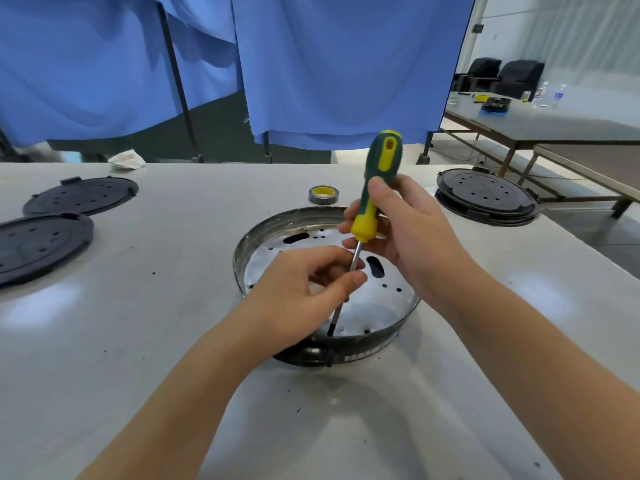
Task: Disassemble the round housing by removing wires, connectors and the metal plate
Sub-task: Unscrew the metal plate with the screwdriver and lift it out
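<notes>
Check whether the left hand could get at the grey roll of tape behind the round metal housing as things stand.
Probably not at once: the left hand pinches the screwdriver's metal shaft inside the round metal housing. The grey roll of tape lies uncovered on the white table beyond the far rim.

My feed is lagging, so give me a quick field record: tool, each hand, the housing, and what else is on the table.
tool: screwdriver, green and yellow handle, tip down near the front rim inside the housing
right hand: grips the handle
left hand: pinches the metal shaft
housing: round, shiny holed metal plate in place inside
wires: none visible
table: tape roll behind the housing; two black discs on the left, black disc stack on the right
</notes>
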A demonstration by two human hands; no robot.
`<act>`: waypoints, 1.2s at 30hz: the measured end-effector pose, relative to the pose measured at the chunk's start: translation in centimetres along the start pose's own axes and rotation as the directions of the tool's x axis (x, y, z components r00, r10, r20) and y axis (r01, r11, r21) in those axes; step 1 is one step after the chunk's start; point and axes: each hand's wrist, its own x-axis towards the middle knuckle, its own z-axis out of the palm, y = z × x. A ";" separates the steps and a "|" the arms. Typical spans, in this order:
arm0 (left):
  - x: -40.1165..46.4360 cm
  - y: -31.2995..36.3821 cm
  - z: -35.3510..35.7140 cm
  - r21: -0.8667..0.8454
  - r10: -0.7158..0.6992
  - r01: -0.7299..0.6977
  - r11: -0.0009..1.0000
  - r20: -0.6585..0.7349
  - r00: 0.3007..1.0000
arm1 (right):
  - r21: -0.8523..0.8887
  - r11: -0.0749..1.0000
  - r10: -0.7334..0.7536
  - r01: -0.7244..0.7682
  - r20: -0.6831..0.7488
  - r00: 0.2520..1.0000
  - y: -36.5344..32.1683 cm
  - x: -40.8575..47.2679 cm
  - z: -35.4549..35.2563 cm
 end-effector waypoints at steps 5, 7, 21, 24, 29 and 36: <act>-0.6 -0.4 -0.4 0.281 -0.059 0.003 0.960 0.194 0.979 | 0.181 0.978 0.129 -0.105 -0.130 0.983 -1.1 0.8 -2.0; -0.7 -0.4 -0.3 0.460 -0.098 -0.042 0.887 0.275 0.956 | 0.188 0.965 0.204 -0.184 -0.095 0.974 -1.8 1.1 -3.2; -0.3 0.1 2.0 0.809 -0.213 -0.110 0.577 0.279 0.936 | 0.296 0.943 0.235 -0.154 -0.260 0.937 -3.4 0.1 -8.1; -0.4 0.0 1.8 0.774 -0.224 -0.061 0.630 0.257 0.940 | 0.109 0.919 0.393 -0.378 -0.277 0.877 -1.9 -0.9 -8.8; -0.2 -0.5 1.6 0.761 -0.204 -0.056 0.647 0.244 0.948 | -0.192 0.769 0.589 -0.609 -0.157 0.793 1.9 -3.5 -9.2; 1.5 0.2 0.0 0.722 -0.226 -0.040 0.691 0.268 0.937 | -0.141 0.693 0.709 -0.707 -0.048 0.704 4.6 -4.8 -8.1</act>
